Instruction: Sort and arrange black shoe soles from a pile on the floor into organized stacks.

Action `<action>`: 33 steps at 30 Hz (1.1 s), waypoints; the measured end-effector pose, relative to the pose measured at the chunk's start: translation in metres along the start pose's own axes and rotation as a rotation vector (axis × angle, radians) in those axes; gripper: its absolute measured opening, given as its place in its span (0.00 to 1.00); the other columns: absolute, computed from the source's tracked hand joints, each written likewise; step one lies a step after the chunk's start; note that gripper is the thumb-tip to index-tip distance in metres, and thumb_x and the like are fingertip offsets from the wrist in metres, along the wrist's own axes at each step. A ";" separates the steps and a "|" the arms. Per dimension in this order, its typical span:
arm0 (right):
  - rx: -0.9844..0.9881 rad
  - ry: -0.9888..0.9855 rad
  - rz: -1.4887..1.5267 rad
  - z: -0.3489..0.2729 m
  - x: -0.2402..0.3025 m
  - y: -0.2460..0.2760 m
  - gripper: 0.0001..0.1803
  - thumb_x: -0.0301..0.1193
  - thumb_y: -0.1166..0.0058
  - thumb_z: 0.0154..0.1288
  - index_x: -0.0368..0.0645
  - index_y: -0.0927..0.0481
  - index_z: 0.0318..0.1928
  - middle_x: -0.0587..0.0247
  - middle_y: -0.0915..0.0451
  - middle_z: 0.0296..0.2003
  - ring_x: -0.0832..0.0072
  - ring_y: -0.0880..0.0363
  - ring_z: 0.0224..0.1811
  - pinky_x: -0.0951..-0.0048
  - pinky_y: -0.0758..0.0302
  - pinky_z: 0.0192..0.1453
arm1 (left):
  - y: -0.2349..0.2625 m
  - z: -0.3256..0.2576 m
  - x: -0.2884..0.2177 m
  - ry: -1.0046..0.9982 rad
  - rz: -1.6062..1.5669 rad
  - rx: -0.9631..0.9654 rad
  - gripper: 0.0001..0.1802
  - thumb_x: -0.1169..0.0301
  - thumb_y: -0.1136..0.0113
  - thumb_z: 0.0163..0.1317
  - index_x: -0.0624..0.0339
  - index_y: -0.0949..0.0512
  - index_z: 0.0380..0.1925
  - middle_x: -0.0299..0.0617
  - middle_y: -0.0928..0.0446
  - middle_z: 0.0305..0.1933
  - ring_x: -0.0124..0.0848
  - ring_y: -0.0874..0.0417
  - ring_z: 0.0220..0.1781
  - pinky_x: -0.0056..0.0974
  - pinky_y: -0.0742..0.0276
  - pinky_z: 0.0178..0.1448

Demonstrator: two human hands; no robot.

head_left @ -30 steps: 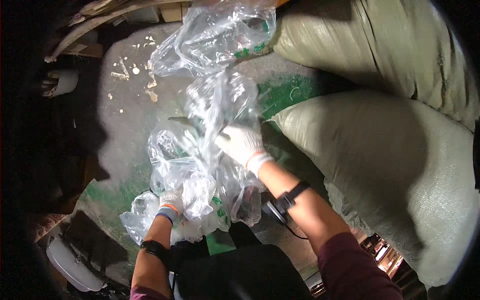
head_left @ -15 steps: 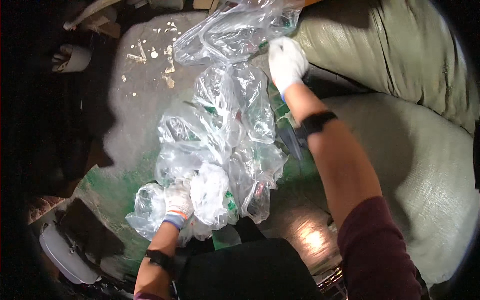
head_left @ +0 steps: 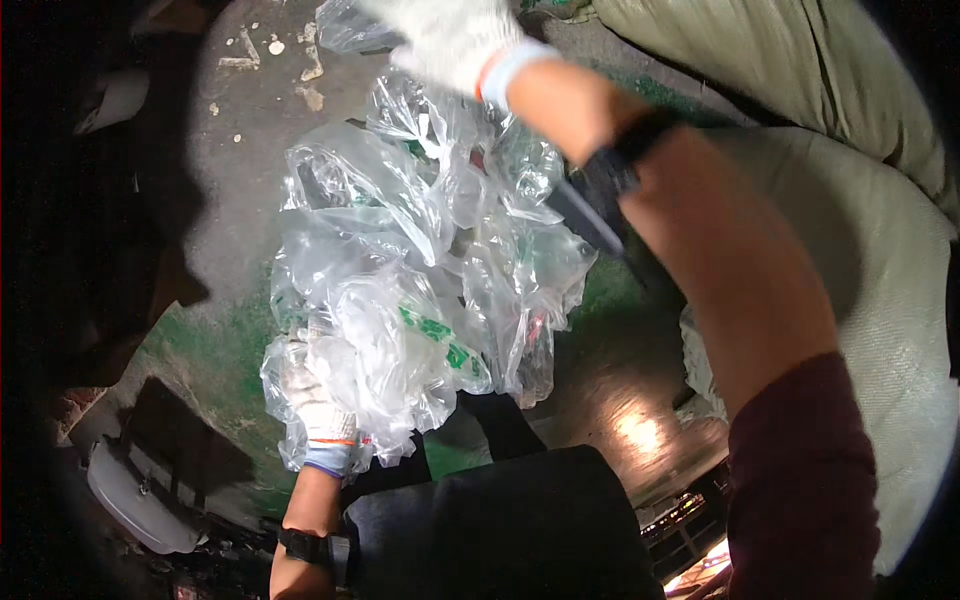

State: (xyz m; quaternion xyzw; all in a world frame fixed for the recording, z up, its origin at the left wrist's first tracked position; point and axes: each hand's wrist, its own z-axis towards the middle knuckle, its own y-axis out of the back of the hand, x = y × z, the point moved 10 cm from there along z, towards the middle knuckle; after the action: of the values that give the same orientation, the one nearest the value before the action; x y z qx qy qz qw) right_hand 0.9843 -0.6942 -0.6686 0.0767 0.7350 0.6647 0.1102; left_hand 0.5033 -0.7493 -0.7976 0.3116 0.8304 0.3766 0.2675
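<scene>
A bunch of crumpled clear plastic bags (head_left: 420, 270), some with green print, hangs over the floor in the middle of the view. My left hand (head_left: 318, 405), in a white knit glove, is low on the left and shut on the bottom of that bunch, half buried in the film. My right hand (head_left: 450, 38), also gloved, is stretched far up to the top edge and is blurred. It lies against the top of the bunch, next to another clear bag (head_left: 345, 22). Whether its fingers grip anything is unclear. A black watch sits on each wrist.
Two big pale woven sacks (head_left: 880, 300) fill the right side and the top right (head_left: 800, 70). The floor is grey concrete with worn green paint (head_left: 200, 350) and pale scraps (head_left: 250, 55). A white rounded object (head_left: 130, 490) lies at the lower left. A dark bulk (head_left: 500, 530) is below.
My right hand has risen from the middle of the bags to the top edge of the view, stretching the bunch upward. My left hand has kept its hold low down.
</scene>
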 end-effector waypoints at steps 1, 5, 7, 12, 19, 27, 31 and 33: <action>-0.012 -0.126 -0.097 0.013 -0.025 -0.010 0.30 0.46 0.37 0.63 0.50 0.21 0.64 0.56 0.21 0.61 0.59 0.28 0.69 0.49 0.30 0.68 | -0.001 -0.003 0.013 0.002 0.012 0.002 0.30 0.58 0.56 0.80 0.57 0.32 0.76 0.48 0.32 0.80 0.43 0.35 0.81 0.46 0.47 0.87; -0.113 -0.397 0.232 -0.041 -0.134 -0.100 0.34 0.50 0.39 0.63 0.52 0.25 0.67 0.55 0.25 0.60 0.55 0.28 0.66 0.51 0.31 0.67 | -0.072 -0.005 0.043 -0.010 0.035 0.103 0.35 0.53 0.57 0.81 0.58 0.41 0.81 0.47 0.38 0.83 0.43 0.38 0.83 0.48 0.46 0.86; 0.283 -0.609 0.511 -0.089 -0.131 -0.144 0.57 0.68 0.38 0.59 0.54 0.39 0.82 0.53 0.40 0.82 0.51 0.42 0.83 0.47 0.43 0.85 | -0.076 -0.013 0.068 -0.029 0.232 0.025 0.35 0.54 0.56 0.80 0.58 0.39 0.80 0.51 0.35 0.80 0.48 0.35 0.80 0.52 0.42 0.83; 0.493 -0.713 0.703 -0.215 -0.021 -0.145 0.61 0.65 0.35 0.58 0.53 0.46 0.85 0.46 0.45 0.83 0.46 0.46 0.84 0.48 0.47 0.87 | -0.077 -0.009 0.083 -0.004 0.394 0.094 0.35 0.55 0.54 0.77 0.59 0.38 0.79 0.57 0.31 0.76 0.55 0.30 0.77 0.59 0.35 0.78; 0.493 -1.007 0.979 -0.377 0.060 -0.164 0.65 0.49 0.23 0.54 0.44 0.49 0.84 0.38 0.40 0.79 0.46 0.39 0.81 0.56 0.38 0.83 | -0.035 0.057 -0.039 -0.290 0.455 0.001 0.34 0.55 0.57 0.79 0.56 0.40 0.81 0.51 0.31 0.78 0.47 0.29 0.77 0.53 0.35 0.80; 0.703 -1.141 1.403 -0.334 0.220 -0.174 0.46 0.35 0.34 0.66 0.37 0.42 0.79 0.36 0.31 0.74 0.45 0.27 0.73 0.56 0.30 0.79 | -0.039 0.102 -0.066 -0.054 0.102 0.197 0.35 0.41 0.41 0.68 0.54 0.24 0.66 0.54 0.14 0.48 0.51 0.12 0.46 0.54 0.17 0.54; 0.585 -0.628 1.218 -0.303 0.241 -0.151 0.22 0.34 0.48 0.74 0.42 0.20 0.65 0.44 0.14 0.52 0.52 0.15 0.58 0.58 0.21 0.65 | -0.059 0.081 -0.082 -0.233 0.162 0.610 0.32 0.45 0.43 0.70 0.55 0.23 0.65 0.53 0.15 0.57 0.48 0.14 0.59 0.54 0.20 0.62; 0.746 0.732 0.663 -0.269 0.293 -0.083 0.15 0.33 0.47 0.68 0.40 0.12 0.45 0.47 0.12 0.42 0.57 0.11 0.48 0.60 0.18 0.54 | 0.021 0.053 -0.052 -0.628 -0.353 0.399 0.29 0.48 0.45 0.72 0.55 0.20 0.63 0.53 0.15 0.58 0.47 0.15 0.60 0.53 0.22 0.67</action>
State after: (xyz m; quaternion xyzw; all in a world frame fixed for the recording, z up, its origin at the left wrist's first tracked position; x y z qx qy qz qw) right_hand 0.6332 -0.8852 -0.7435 0.1016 0.8450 0.3451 -0.3957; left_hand 0.5802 -0.7512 -0.8002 0.3098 0.8058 0.0433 0.5028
